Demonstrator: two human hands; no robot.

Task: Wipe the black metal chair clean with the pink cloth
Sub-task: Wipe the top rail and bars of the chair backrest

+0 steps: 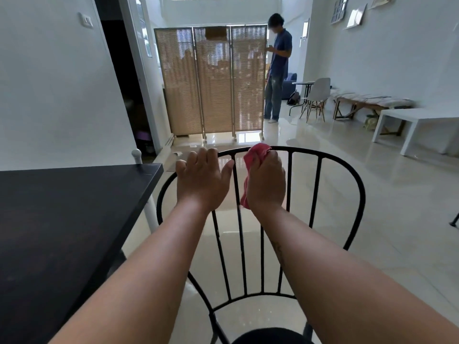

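Where the fingers [201, 155] of the left hand [202, 181] curl over the top rail of the black metal chair [315, 189], thumb on the near side, that hand grips the backrest. Just to its right, the right hand [266, 182] clenches the bunched pink cloth [255, 156] against the same rail. A dark table [74, 207] stands left of the chair, and far off a person [278, 65] stands beside a folding screen [211, 80].

1 head-worn wide-angle camera looks forward and down, close above the black metal chair [315, 194].
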